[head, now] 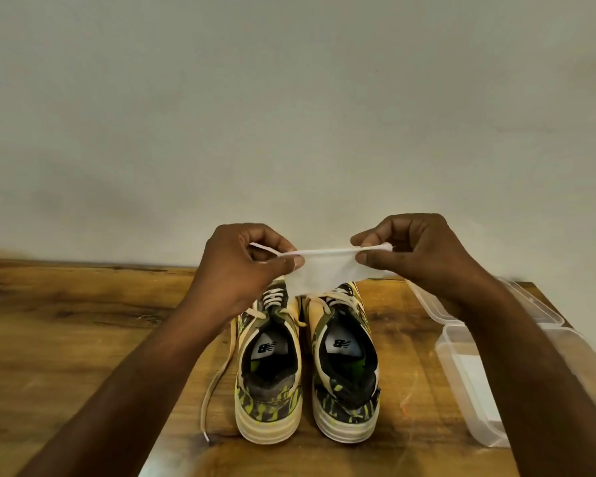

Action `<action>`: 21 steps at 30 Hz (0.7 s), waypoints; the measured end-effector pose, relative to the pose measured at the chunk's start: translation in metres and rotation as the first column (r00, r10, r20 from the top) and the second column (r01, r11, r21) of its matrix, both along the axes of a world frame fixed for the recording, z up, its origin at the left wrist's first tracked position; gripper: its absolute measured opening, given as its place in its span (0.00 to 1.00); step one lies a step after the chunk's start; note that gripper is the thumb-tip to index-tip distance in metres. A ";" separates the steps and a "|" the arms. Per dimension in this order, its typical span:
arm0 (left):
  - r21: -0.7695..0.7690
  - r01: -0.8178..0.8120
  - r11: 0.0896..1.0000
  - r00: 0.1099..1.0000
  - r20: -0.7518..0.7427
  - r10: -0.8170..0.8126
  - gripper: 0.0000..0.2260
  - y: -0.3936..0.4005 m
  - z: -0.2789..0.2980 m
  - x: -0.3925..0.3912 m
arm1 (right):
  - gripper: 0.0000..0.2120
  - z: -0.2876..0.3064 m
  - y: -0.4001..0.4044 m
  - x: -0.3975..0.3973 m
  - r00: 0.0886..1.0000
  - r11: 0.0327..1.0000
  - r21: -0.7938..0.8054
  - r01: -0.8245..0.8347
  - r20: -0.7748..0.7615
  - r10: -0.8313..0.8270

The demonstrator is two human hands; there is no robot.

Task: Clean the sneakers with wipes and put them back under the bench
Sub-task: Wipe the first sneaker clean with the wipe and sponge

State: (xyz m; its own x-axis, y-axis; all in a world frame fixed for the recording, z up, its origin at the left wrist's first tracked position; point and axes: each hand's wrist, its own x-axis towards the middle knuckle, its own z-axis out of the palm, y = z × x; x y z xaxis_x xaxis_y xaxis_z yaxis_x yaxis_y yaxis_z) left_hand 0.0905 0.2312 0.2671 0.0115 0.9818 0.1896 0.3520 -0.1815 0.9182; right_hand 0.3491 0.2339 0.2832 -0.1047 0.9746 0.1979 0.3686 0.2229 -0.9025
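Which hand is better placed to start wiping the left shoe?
Probably the left hand: it pinches the wipe right above the left shoe. The right hand is above the other shoe.

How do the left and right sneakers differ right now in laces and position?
The left sneaker has a long lace trailing loose onto the wooden surface at its left; the right sneaker shows no trailing lace. The left sneaker's toe sits under the left hand, the right sneaker's under the stretched wipe. Both stand upright, side by side, heels toward the camera, with the same green camouflage pattern and pale soles.
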 end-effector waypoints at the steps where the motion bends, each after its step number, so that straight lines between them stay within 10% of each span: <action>1: -0.021 0.034 0.999 0.998 0.055 -0.033 0.04 0.000 0.003 0.000 | 0.04 -0.001 -0.001 -0.001 0.997 1.000 -0.021 -0.012 -0.071 0.010; 13: -0.196 0.003 0.981 0.939 0.339 0.065 0.04 -0.011 -0.017 0.027 | 0.06 -0.021 -0.014 -0.017 0.934 0.966 -0.193 0.172 -0.280 -0.222; 21: -0.063 -0.074 0.995 0.994 0.078 0.079 0.22 -0.011 -0.039 0.049 | 0.08 -0.049 -0.003 -0.022 0.927 0.924 -0.215 0.317 -0.135 -0.350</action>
